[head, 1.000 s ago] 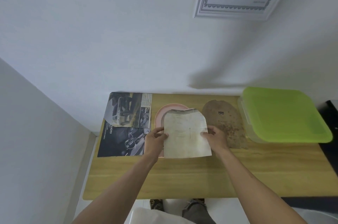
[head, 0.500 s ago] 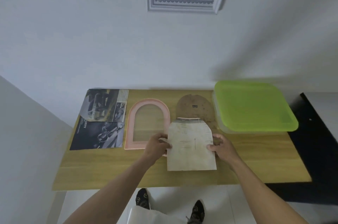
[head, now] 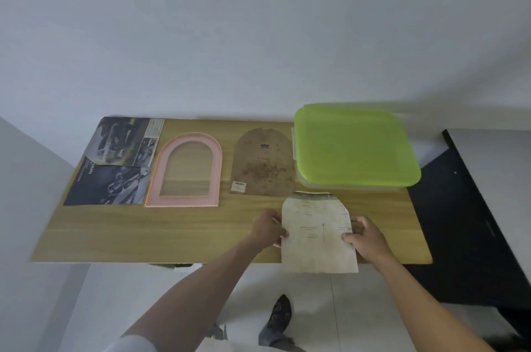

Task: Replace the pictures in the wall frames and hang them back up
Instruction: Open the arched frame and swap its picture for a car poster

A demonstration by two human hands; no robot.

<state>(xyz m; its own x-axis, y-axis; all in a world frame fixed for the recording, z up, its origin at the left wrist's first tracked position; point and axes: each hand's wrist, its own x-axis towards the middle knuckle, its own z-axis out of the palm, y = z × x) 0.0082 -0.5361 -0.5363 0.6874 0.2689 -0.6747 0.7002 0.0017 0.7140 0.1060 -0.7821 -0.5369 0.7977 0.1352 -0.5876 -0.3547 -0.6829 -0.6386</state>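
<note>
Both grips pinched an arch-topped, stained paper sheet [head: 317, 234], left hand [head: 267, 229] and right hand [head: 366, 238] on its sides, over the wooden tabletop's [head: 143, 234] near edge.

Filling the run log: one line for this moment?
hands: left, right hold sheet | frame, backing: on table

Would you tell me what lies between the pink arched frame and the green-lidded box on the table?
In the head view, the brown arched backing board lies flat between the pink arched frame and the green-lidded box.
</note>
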